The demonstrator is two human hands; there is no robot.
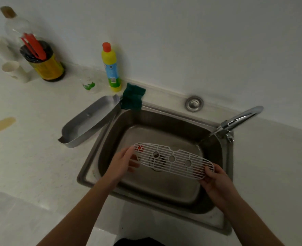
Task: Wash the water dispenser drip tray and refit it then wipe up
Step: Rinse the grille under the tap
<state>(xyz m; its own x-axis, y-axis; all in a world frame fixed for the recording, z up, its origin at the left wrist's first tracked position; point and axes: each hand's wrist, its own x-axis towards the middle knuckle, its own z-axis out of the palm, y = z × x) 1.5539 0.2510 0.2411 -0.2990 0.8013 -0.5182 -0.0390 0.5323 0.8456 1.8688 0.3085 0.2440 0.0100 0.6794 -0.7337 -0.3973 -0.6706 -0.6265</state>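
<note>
Grate (175, 160) over sink (164, 119): thin, light, bendy plastic, likely slippery wet; left hand (123, 161) and right hand (215, 181) pinching opposite ends, safest hold.

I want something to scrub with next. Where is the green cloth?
In the head view, the green cloth lies over the sink's back left corner, just right of the yellow bottle and beside the metal tray's far end.

Grate (180, 156) over sink (164, 119) (tray (86, 121) perhaps abutting)
</note>
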